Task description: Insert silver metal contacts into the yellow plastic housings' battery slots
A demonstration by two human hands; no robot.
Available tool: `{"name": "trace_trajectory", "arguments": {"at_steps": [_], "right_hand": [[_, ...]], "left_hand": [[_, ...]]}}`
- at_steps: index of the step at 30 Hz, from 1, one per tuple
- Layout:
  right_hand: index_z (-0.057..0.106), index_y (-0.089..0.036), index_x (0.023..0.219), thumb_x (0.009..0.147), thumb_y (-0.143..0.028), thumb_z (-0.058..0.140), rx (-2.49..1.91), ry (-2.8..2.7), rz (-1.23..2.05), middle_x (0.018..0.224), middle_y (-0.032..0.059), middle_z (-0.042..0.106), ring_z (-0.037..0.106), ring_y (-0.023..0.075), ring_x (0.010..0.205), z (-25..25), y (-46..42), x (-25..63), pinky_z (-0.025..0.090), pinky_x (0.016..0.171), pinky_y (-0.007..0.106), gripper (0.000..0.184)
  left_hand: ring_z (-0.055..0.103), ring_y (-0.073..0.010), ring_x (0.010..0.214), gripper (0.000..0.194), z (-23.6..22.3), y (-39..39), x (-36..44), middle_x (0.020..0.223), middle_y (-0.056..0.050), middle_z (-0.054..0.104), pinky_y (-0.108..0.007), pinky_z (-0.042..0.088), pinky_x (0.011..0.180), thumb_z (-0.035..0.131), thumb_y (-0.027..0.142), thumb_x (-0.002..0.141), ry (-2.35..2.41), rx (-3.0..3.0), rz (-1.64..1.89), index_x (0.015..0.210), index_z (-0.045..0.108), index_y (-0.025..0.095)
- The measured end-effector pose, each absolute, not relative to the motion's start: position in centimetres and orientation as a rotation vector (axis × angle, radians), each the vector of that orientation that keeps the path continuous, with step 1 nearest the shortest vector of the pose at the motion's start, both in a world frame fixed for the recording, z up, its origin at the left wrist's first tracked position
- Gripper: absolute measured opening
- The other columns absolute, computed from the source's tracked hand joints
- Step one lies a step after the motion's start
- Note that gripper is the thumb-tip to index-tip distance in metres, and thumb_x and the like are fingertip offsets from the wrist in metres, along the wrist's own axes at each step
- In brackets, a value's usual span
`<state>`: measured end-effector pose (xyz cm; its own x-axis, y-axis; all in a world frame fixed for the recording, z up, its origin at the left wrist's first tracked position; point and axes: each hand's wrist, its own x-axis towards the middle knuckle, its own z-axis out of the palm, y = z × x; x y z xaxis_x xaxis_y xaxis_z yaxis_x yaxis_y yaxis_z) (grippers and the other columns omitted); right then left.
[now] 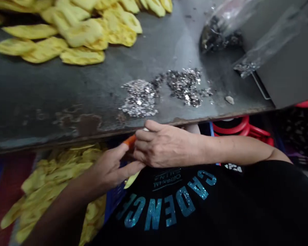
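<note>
"How are your fingers?"

"My right hand is curled, knuckles up, and meets my left hand just before the table edge. What each one grasps is hidden between them — I can't tell."

"And the yellow piece?"

"One end shows below my left fingers, in front of my black shirt. The rest is covered. There's something orange at my left thumb's tip, too."

"What's around you?"

"Two heaps of shiny bits side by side on the table: a paler left heap nearest my hands, a darker right heap — a few bits trail between. Past them, to the left, lies a yellow pile; a lower pile sits beneath the edge. A clear bag stands far right."
</note>
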<state>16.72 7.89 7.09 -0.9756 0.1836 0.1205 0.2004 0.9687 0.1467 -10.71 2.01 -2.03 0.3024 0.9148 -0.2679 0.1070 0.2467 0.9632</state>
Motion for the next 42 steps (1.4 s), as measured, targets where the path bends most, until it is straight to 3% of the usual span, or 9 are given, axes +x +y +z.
{"name": "trace_trajectory", "arguments": {"at_steps": [2, 6, 9, 12, 19, 25, 32, 38, 42], "right_hand": [[0.081, -0.02, 0.127, 0.124, -0.011, 0.038, -0.379, -2.936, -0.145, 0.117, 0.0051, 0.088, 0.075, 0.0233, 0.113, 5.6, 6.8, 20.3, 0.055, 0.101, 0.043, 0.044], [0.062, -0.022, 0.162, 0.121, -0.034, 0.063, -0.724, -2.535, 0.338, 0.148, 0.0109, 0.082, 0.074, 0.0272, 0.129, 1.0, 7.4, 29.0, 0.057, 0.101, 0.044, 0.043], [0.079, -0.027, 0.121, 0.113, -0.029, 0.068, -1.29, -2.003, 0.332, 0.111, 0.0052, 0.084, 0.076, 0.0282, 0.107, -2.0, 9.3, 35.1, 0.057, 0.1, 0.046, 0.014], [0.082, -0.027, 0.106, 0.105, -0.024, 0.069, -1.6, -1.894, 0.174, 0.104, 0.0057, 0.083, 0.076, 0.0307, 0.104, -3.6, 11.7, 38.7, 0.051, 0.106, 0.053, 0.014], [0.086, -0.029, 0.12, 0.106, -0.028, 0.071, -1.665, -2.135, 0.215, 0.121, 0.0115, 0.083, 0.072, 0.0396, 0.124, -4.5, 15.8, 39.5, 0.049, 0.114, 0.064, 0.02], [0.082, -0.029, 0.106, 0.106, -0.035, 0.074, -1.658, -2.194, 0.162, 0.104, 0.0078, 0.082, 0.073, 0.0359, 0.112, -3.9, 15.7, 39.5, 0.05, 0.111, 0.06, 0.01], [0.072, -0.025, 0.09, 0.107, -0.038, 0.072, -1.697, -2.212, 0.208, 0.095, 0.0061, 0.081, 0.073, 0.0308, 0.096, -2.9, 14.5, 38.6, 0.046, 0.106, 0.052, 0.021], [0.08, -0.028, 0.114, 0.104, -0.039, 0.077, -1.714, -2.118, 0.158, 0.102, 0.0056, 0.083, 0.074, 0.0313, 0.1, -3.4, 13.1, 38.6, 0.049, 0.103, 0.048, 0.015], [0.084, -0.027, 0.109, 0.104, -0.037, 0.074, -1.67, -2.093, 0.209, 0.106, 0.006, 0.083, 0.074, 0.0288, 0.096, -3.5, 13.5, 38.5, 0.052, 0.105, 0.05, 0.015]], "left_hand": [[0.074, -0.0168, 0.075, 0.026, -2.9, 3.1, -7.3, 0.086, 0.003, 0.082, -0.014, 0.058, 0.064, 0.098, 0.014, 0.081, 0.997, 1.244, 0.588, 0.104, 0.087, 0.02], [0.088, -0.0294, 0.102, 0.059, -2.9, 3.7, -1.7, 0.128, -0.014, 0.09, -0.029, 0.073, 0.083, 0.097, 0.038, 0.092, 0.9, 0.954, 0.583, 0.146, 0.08, 0.022], [0.089, -0.034, 0.113, 0.07, -2.1, 3.8, 0.9, 0.15, -0.021, 0.084, -0.039, 0.077, 0.088, 0.082, 0.068, 0.103, 0.814, 0.755, 0.661, 0.156, 0.074, 0.023], [0.088, -0.0303, 0.103, 0.077, -1.5, 3.8, 2.2, 0.147, -0.019, 0.085, -0.037, 0.077, 0.079, 0.063, 0.084, 0.108, 0.768, 0.657, 0.733, 0.148, 0.08, 0.021], [0.086, -0.0303, 0.096, 0.074, -1.9, 3.6, 1.5, 0.131, -0.015, 0.087, -0.034, 0.075, 0.068, 0.054, 0.081, 0.113, 0.794, 0.59, 0.746, 0.14, 0.085, 0.021], [0.088, -0.0333, 0.098, 0.074, -3.3, 3.6, 0.5, 0.134, -0.016, 0.088, -0.038, 0.076, 0.069, 0.057, 0.08, 0.111, 0.739, 0.519, 0.697, 0.149, 0.081, 0.022], [0.089, -0.0319, 0.092, 0.071, -2.6, 3.4, 1.5, 0.122, -0.013, 0.091, -0.036, 0.075, 0.061, 0.06, 0.08, 0.11, 0.82, 0.46, 0.736, 0.139, 0.086, 0.022], [0.091, -0.0324, 0.093, 0.074, -2.8, 3.5, 1.8, 0.127, -0.017, 0.092, -0.036, 0.075, 0.061, 0.062, 0.083, 0.108, 0.804, 0.399, 0.716, 0.139, 0.087, 0.02], [0.09, -0.0333, 0.094, 0.075, -2.6, 3.7, 2.3, 0.129, -0.019, 0.092, -0.035, 0.073, 0.06, 0.072, 0.083, 0.102, 0.786, 0.357, 0.705, 0.139, 0.085, 0.018]]}}
